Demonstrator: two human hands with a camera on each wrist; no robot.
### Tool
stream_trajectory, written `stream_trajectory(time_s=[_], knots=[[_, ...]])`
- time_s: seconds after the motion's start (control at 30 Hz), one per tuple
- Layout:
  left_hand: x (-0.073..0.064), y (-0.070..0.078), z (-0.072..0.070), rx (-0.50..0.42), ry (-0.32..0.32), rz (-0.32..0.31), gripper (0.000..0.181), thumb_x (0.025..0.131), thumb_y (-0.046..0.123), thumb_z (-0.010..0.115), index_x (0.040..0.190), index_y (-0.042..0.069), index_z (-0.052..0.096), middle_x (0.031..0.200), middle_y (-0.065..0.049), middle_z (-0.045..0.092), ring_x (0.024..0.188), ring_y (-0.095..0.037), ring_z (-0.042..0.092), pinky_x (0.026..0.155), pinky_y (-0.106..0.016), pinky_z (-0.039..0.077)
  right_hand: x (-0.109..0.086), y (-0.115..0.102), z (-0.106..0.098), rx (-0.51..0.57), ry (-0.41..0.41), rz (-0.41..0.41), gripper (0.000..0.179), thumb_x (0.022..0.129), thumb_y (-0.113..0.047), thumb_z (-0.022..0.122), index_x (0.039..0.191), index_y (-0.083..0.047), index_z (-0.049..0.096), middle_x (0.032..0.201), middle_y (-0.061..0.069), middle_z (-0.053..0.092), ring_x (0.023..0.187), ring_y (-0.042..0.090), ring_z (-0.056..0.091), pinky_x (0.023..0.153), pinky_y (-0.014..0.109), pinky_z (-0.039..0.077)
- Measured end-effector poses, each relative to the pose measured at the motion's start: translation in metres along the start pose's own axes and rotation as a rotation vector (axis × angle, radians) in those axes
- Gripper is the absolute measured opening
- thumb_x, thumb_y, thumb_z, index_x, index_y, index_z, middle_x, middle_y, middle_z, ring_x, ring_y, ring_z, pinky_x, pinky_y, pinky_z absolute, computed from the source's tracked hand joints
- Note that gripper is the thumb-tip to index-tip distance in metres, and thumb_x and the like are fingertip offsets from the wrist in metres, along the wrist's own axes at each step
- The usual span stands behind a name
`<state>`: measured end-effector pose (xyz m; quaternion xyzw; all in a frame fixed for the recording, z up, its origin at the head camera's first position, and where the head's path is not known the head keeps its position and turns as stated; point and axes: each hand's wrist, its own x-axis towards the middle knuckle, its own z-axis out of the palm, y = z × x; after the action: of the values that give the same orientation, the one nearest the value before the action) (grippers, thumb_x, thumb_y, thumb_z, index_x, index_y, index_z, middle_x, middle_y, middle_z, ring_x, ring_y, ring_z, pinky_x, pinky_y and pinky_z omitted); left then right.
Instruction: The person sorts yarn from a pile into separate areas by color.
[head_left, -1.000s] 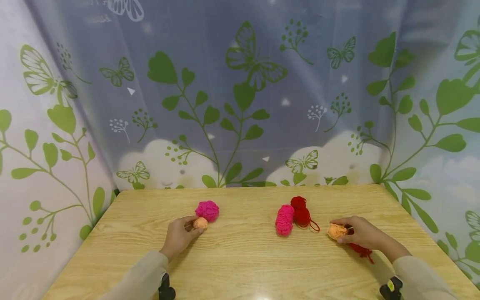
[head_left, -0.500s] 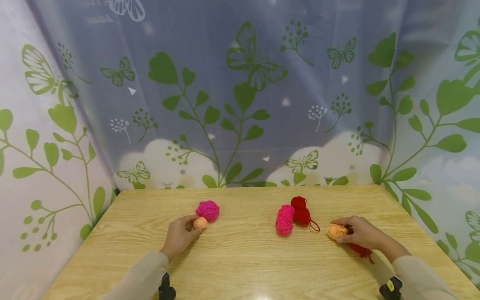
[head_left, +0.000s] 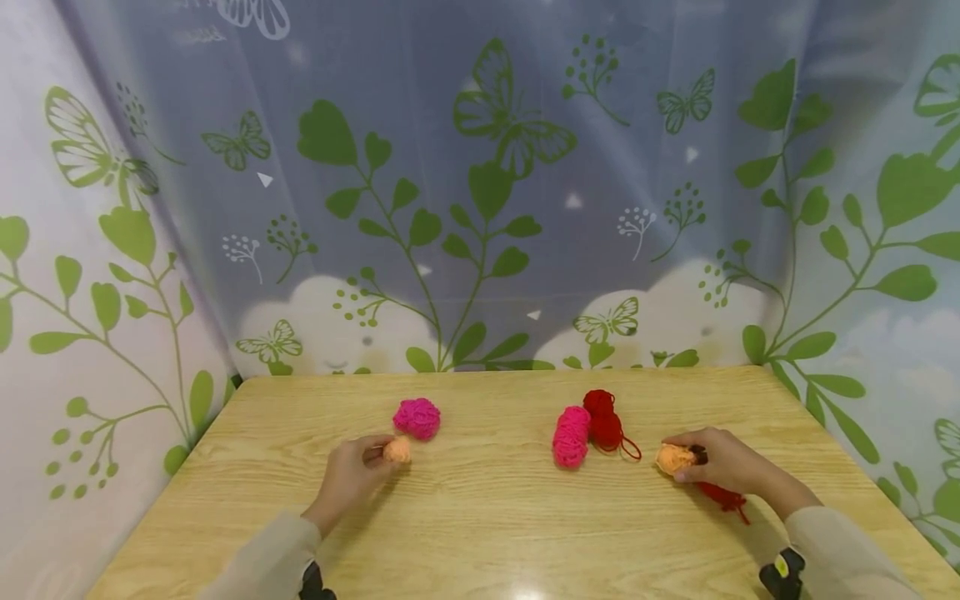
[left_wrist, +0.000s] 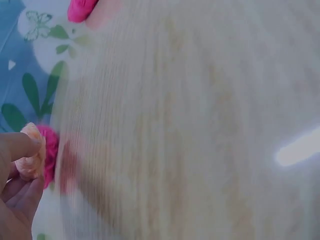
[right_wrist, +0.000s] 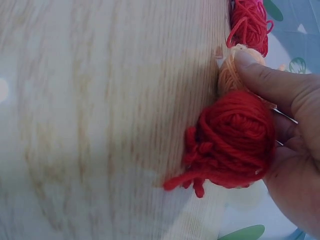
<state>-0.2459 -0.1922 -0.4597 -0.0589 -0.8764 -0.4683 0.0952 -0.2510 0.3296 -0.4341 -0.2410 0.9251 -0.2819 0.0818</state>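
Peach yarn sits in both my hands. My left hand [head_left: 348,477], left of centre in the head view, pinches a small peach ball [head_left: 397,450] between thumb and fingers. From above it looks nearly round, with no clear long axis; the left wrist view shows it at the left edge, taller than wide, its longer way running up and down that frame. I cannot tell whether it touches the table [head_left: 480,525].

My right hand [head_left: 723,460], right of centre in the head view, grips a larger peach ball [head_left: 675,459], my thumb laid across it. What shows of this one is slightly longer from left to right, its free end facing the left of the frame. Just below my fingers lies a bright red ball [head_left: 722,497], its long axis slanting from upper left to lower right and its loose tail pointing lower right. I cannot tell whether my palm touches it.

Just above and right of the small peach ball is a magenta ball [head_left: 417,418], a little wider than tall. Right of centre a pink skein [head_left: 572,437] stretches up and down the frame, its top leaning slightly right. Beside it a dark red bundle [head_left: 603,419] also runs lengthwise, tilted toward lower right, where a loop trails off. A leaf-patterned cloth [head_left: 420,275] fills the upper frame.
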Motion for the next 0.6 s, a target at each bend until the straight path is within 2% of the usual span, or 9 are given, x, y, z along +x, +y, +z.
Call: stream_trajectory(time_s=[0.17, 0.27, 0.43, 0.6], knots=[[-0.012, 0.009, 0.008, -0.037, -0.039, -0.012, 0.033, 0.075, -0.007, 0.075, 0.107, -0.007, 0.069, 0.105, -0.022, 0.068, 0.097, -0.031, 0.067, 0.077, -0.028, 0.056, -0.001, 0.002, 0.001, 0.011, 0.002, -0.002, 0.057, 0.083, -0.025, 0.074, 0.123, 0.011, 0.058, 0.114, 0.022, 0.065, 0.079, 0.001, 0.049, 0.066, 0.022, 0.045], [-0.019, 0.014, 0.013, -0.058, -0.075, 0.017, 0.032, 0.075, -0.008, 0.076, 0.106, -0.006, 0.069, 0.103, -0.019, 0.069, 0.095, -0.029, 0.068, 0.076, -0.027, 0.056, -0.001, 0.003, 0.002, 0.01, 0.006, -0.006, 0.057, 0.082, -0.025, 0.075, 0.123, 0.011, 0.058, 0.114, 0.022, 0.065, 0.079, 0.001, 0.049, 0.066, 0.022, 0.046], [-0.03, 0.02, 0.023, -0.098, -0.168, 0.067, 0.033, 0.077, -0.005, 0.076, 0.108, -0.007, 0.067, 0.105, -0.02, 0.068, 0.096, -0.03, 0.067, 0.077, -0.024, 0.056, 0.0, 0.003, 0.002, 0.006, 0.008, -0.013, 0.057, 0.082, -0.026, 0.075, 0.122, 0.011, 0.059, 0.112, 0.02, 0.066, 0.076, 0.002, 0.046, 0.064, 0.022, 0.043], [-0.039, 0.023, 0.031, -0.165, -0.27, 0.084, 0.035, 0.078, -0.002, 0.075, 0.11, -0.01, 0.065, 0.107, -0.023, 0.066, 0.099, -0.031, 0.065, 0.078, -0.023, 0.055, 0.001, 0.002, 0.001, -0.004, 0.01, -0.026, 0.057, 0.082, -0.027, 0.075, 0.121, 0.011, 0.06, 0.113, 0.021, 0.066, 0.082, 0.0, 0.051, 0.068, 0.022, 0.047]])
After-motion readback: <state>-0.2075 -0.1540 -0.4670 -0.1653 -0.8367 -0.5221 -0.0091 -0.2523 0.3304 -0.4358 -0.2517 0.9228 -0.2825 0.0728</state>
